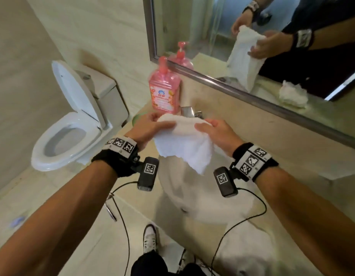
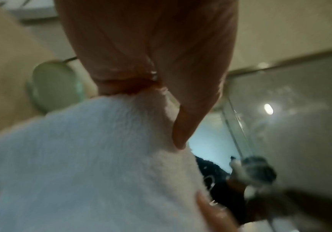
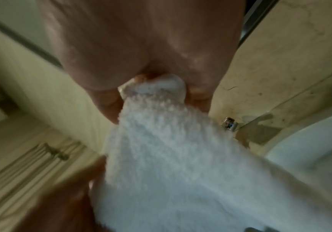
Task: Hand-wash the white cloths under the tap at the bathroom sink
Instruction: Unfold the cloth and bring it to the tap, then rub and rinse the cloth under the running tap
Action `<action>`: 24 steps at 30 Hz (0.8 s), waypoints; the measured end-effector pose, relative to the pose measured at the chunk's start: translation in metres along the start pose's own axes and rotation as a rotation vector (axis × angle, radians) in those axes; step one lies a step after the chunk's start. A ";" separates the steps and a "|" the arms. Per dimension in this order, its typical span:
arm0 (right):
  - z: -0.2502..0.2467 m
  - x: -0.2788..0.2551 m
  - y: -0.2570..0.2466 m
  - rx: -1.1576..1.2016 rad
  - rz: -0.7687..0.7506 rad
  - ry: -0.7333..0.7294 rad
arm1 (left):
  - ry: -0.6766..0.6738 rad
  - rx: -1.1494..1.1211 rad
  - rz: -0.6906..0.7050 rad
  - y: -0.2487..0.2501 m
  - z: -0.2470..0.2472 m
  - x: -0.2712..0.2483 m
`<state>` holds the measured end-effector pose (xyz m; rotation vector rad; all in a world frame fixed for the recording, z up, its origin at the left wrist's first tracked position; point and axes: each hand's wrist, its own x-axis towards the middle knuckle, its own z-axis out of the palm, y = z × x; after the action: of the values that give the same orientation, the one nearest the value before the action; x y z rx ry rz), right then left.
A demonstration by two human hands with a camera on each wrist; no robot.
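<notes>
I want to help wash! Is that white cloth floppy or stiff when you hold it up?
Probably floppy: the cloth sags below both hands, left and right. It looks fluffy, so likely light, though heavier if wet.

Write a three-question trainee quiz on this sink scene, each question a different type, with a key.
1. True or false: the white cloth is held by both the left hand and the right hand.
2. Multiple choice: where does the pink pump bottle stand? A) on the toilet lid B) on the counter behind the left hand, below the mirror C) inside the sink basin
3. Fill in: the mirror reflects a second crumpled white cloth lying on the ____.

Key: 1 true; 2 B; 3 counter.
</notes>
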<state>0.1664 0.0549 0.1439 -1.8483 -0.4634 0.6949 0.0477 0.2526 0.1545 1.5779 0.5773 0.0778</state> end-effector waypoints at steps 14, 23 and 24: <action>0.034 -0.013 -0.043 -0.132 -0.276 0.371 | 0.070 0.013 0.110 0.053 0.076 -0.026; 0.007 -0.025 -0.061 -0.314 -0.299 0.193 | -0.234 0.092 0.054 0.064 0.040 -0.049; 0.005 -0.029 -0.066 -0.326 -0.331 0.147 | -0.261 0.135 0.023 0.064 0.029 -0.049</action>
<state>0.1418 0.0651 0.2112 -2.0409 -0.8001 0.2670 0.0362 0.2072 0.2267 1.6926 0.3658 -0.1510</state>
